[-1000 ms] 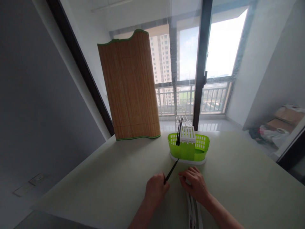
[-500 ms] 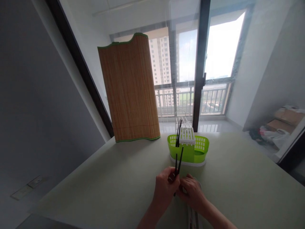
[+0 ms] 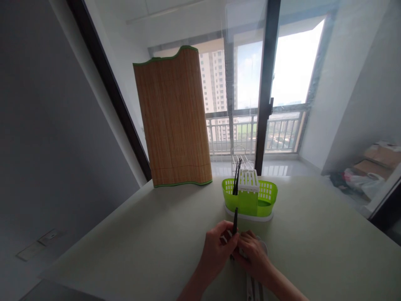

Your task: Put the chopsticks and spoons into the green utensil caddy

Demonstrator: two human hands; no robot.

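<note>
Black chopsticks (image 3: 235, 217) stand nearly upright in the pinched fingers of my left hand (image 3: 217, 246), their upper ends close together and their lower ends showing just below the hand. Touching it on the right is my right hand (image 3: 252, 248), its fingers curled; what they grip, if anything, is hidden. Under the right hand and wrist lies a long pale object (image 3: 255, 288), mostly covered, its kind unclear. Just beyond both hands sits a green utensil basket (image 3: 231, 203) on a white base, with a white slotted top (image 3: 249, 180). More black chopsticks (image 3: 237, 179) lean in its left compartment.
A bamboo mat with green edging (image 3: 173, 121) stands upright on the pale table (image 3: 150, 234) at the back left. Behind the basket rises a white wire rack (image 3: 239, 151). Dark-framed glass borders the table's far side; boxes and bags (image 3: 369, 171) lie beyond at right.
The chopsticks in my left hand have come together and their tips reach less high than before. Both hands stay close together in nearly the same place. The view has shifted slightly.
</note>
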